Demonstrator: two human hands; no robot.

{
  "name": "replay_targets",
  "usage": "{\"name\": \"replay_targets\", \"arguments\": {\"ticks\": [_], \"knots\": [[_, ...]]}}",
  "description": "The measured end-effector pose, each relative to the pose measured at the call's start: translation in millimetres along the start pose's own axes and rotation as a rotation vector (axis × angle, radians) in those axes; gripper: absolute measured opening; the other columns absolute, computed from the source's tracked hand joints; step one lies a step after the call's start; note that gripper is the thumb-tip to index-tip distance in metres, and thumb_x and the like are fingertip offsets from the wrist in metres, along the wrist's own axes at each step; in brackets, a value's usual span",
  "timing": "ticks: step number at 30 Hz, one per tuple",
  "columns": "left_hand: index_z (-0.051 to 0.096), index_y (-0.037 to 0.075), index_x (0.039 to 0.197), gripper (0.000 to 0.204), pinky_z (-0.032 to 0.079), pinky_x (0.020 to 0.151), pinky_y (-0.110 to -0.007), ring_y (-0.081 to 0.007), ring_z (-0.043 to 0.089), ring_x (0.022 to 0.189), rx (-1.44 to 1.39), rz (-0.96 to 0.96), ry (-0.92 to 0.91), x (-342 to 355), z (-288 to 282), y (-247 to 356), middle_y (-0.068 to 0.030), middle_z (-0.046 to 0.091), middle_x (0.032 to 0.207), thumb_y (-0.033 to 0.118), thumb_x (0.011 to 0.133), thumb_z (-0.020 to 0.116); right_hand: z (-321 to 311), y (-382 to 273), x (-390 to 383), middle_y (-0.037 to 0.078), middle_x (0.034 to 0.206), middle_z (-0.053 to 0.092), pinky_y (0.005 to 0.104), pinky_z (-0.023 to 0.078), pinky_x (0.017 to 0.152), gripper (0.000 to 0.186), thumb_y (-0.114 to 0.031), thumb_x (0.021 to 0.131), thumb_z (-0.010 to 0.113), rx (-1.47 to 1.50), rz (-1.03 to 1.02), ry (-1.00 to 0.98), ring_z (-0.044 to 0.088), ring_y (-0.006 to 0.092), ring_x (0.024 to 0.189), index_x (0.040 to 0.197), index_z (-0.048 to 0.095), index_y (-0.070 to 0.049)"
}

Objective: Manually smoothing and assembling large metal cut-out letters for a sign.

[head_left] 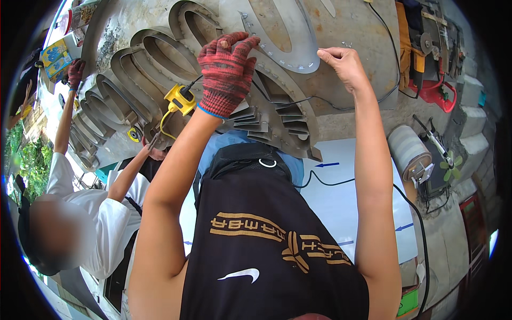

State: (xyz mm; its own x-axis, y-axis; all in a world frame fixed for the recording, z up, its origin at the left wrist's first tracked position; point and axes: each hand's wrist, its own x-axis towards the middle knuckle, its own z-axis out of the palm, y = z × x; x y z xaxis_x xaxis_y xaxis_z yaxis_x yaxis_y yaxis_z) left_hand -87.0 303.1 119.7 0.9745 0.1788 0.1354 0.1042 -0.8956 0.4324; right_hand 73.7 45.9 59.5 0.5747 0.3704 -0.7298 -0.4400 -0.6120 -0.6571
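Note:
My left hand (226,72), in a red and black knitted glove, has its fingers curled at the left edge of a flat, curved metal piece (298,53). Whether anything is in those fingers is hidden. My bare right hand (343,66) is closed in a pinch beside the piece's rounded right end, and anything between thumb and finger is too small to make out. Small shiny bits dot the rim of this flat piece. Below my left hand, a metal shape with upright strip walls (282,98) lies near my waist.
Several curved metal strip shapes (165,50) stand to the left. A yellow tool with a black cord (180,100) lies by my left wrist. Another person (96,213) works at left, one hand gloved. Work gloves (406,48), an angle grinder (425,42) and a striped cylinder (409,151) are at right.

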Motion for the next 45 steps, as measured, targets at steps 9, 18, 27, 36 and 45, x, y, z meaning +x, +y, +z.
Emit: {"name": "replay_targets", "arguments": {"ticks": [9,18,27,36,45], "knots": [[0.069,0.019,0.120,0.040,0.045,0.098,-0.050,-0.0317,0.061,0.113,-0.080,-0.136,0.003,-42.4,-19.2,-6.8,-0.0057,0.067,0.120,0.012,0.081,0.075,0.4,4.2,0.2,0.010,0.104,0.077,0.0331,0.049,0.094,0.040,-0.033,0.090,0.083,-0.035,-0.021,0.022,0.066,0.0167,0.101,0.111,0.079,0.001],[0.067,0.022,0.122,0.036,0.046,0.095,-0.048,-0.0313,0.063,0.110,-0.149,-0.104,-0.080,-37.1,-6.8,-3.4,-0.0072,0.068,0.118,0.017,0.087,0.072,-5.1,9.7,2.9,0.001,0.093,0.072,0.0293,0.046,0.078,0.041,-0.035,0.092,0.081,-0.057,-0.031,0.039,0.054,0.0111,0.083,0.110,0.079,0.001],[0.066,0.024,0.130,0.041,0.050,0.096,-0.046,-0.0306,0.063,0.118,-0.141,-0.245,-0.140,100.4,74.2,25.7,-0.0083,0.064,0.130,0.023,0.090,0.073,-1.4,5.9,4.5,0.004,0.095,0.074,0.0308,0.049,0.078,0.042,-0.035,0.090,0.083,-0.027,-0.069,0.001,0.060,0.0127,0.086,0.111,0.079,0.001],[0.074,0.031,0.115,0.038,0.032,0.119,-0.047,-0.0230,0.051,0.138,0.372,0.593,-0.438,131.7,83.4,35.9,0.0037,0.062,0.137,0.012,0.082,0.071,1.3,10.0,6.7,0.010,0.100,0.077,0.0335,0.052,0.086,0.037,-0.026,0.090,0.082,0.013,-0.066,-0.023,0.065,0.0144,0.092,0.110,0.078,0.005],[0.074,0.028,0.112,0.030,0.034,0.117,-0.047,-0.0224,0.057,0.129,0.454,0.607,-0.591,132.8,92.4,38.7,0.0007,0.068,0.120,0.017,0.086,0.068,2.2,14.9,9.5,0.011,0.101,0.078,0.0341,0.052,0.088,0.036,-0.026,0.090,0.082,0.047,-0.106,-0.005,0.066,0.0153,0.094,0.109,0.078,0.004]]}}
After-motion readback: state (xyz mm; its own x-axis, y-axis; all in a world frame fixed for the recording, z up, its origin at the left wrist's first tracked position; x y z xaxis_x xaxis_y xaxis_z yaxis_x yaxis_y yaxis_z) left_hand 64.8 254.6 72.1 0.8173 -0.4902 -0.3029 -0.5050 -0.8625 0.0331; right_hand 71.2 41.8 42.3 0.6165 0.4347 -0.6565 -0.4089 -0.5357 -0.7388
